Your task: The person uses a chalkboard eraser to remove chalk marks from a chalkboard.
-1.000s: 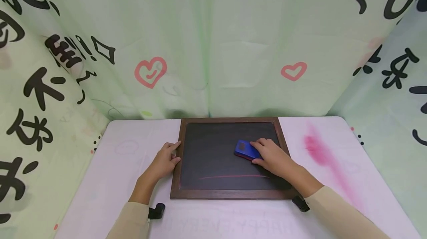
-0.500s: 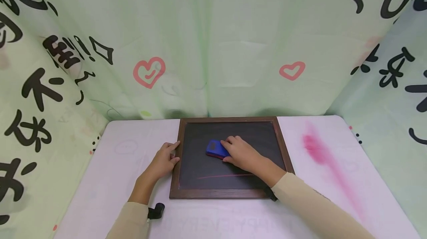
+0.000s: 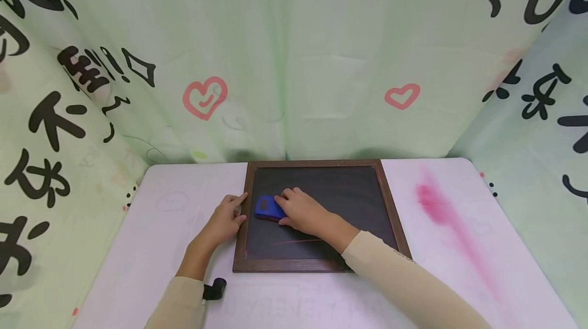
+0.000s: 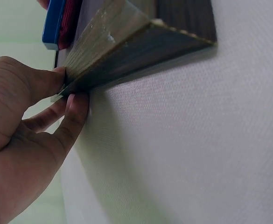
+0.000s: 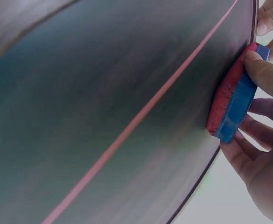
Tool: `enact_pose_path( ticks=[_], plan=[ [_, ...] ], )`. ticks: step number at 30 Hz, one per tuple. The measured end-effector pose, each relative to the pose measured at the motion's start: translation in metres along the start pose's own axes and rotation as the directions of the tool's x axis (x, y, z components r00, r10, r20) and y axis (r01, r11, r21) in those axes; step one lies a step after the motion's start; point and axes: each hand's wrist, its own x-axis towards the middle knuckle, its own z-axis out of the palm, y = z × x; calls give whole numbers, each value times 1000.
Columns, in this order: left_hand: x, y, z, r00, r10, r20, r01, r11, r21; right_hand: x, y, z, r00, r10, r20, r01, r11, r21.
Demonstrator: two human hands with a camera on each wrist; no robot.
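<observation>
A chalkboard (image 3: pixel 349 191) with a brown wooden frame lies on the table. My right hand (image 3: pixel 305 211) grips a blue chalkboard eraser (image 3: pixel 266 208) on the board's left part. In the right wrist view, the eraser's red felt (image 5: pixel 225 100) faces the board, thumb on one side and fingers on the other. A pink chalk line (image 5: pixel 136 121) runs across the board below the eraser; my right forearm hides part of it in the head view. My left hand (image 3: pixel 225 221) holds the frame's left edge (image 4: pixel 103 42) between thumb and fingers.
The white table (image 3: pixel 161 247) surrounds the board, with a pink smear (image 3: pixel 436 204) on its right side. Pale green curtains (image 3: pixel 331 64) with black writing and red hearts hang behind and to both sides. A black wrist camera (image 3: pixel 214 289) sits at my left cuff.
My right hand has slid the eraser leftward across the board, from right of centre to near the left frame. My left hand stays at the frame's edge.
</observation>
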Motion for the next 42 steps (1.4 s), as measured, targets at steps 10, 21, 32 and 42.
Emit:
enact_pose_path(
  ticks=[10, 21, 32, 42],
  plan=[
    [-1, -2, -2, 1000, -25, -7, 25, 1000, 7, 0, -10, -2, 999, -52, 2, 52, 999, 16],
    [-2, 0, -1, 1000, -11, 0, 11, 1000, 10, -14, -5, -1, 999, -53, 13, 52, 997, 63],
    [1, 0, 1, 1000, -22, 6, 22, 1000, 13, -50, 31, 1, 1000, -5, -11, 7, 988, 155],
    [1, 1, 0, 999, -38, 10, 38, 999, 18, -95, 66, 1, 997, 61, -42, -53, 985, 165]
  ],
)
